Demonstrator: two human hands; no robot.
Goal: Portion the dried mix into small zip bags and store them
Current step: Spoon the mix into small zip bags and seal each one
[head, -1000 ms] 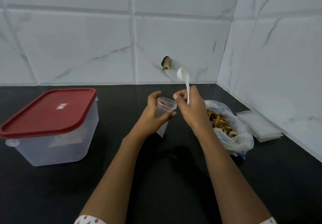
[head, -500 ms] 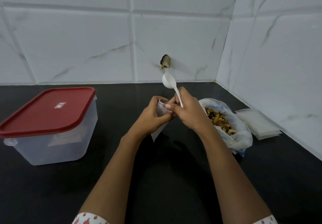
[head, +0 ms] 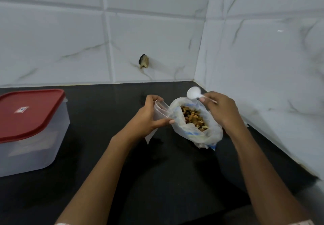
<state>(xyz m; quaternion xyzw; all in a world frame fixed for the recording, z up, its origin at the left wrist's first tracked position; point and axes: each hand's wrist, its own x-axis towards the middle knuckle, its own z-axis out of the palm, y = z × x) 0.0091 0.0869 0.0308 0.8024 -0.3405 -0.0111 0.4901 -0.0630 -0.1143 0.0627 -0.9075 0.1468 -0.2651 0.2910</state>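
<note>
View: head camera, looking down along both forearms onto a black counter (head: 98, 154) set in a corner of white tiled wall (head: 157, 32).
Writing: a small red and white sticker (head: 21, 109) sits on the red lid (head: 35, 119) of the storage box (head: 33, 147), its print too small to read. Blue print on the large bag (head: 210, 135) is also unreadable.
Small zip bag (head: 160, 111): clear, held above the counter's middle, just left of the large bag and touching its rim. Its mouth is spread round and points up and a little right. Its long axis runs steeply down to a bottom corner below the palm.
Left hand (head: 147, 119): curled round the small zip bag, thumb in front, fingers behind.
Right hand (head: 222, 111): pinches the handle of a white plastic spoon (head: 193, 92) above the large bag's far rim.
Spoon direction: bowl to the left, handle running right and slightly down into the fingers.
Dried mix (head: 193, 118): brown and tan pieces in the open large bag, which stands near the counter's back right corner.
Storage box: translucent, lid closed, at the counter's left side, partly cut off by the frame.
Wall: a dark chipped hole (head: 144, 61) above the counter's back edge.
</note>
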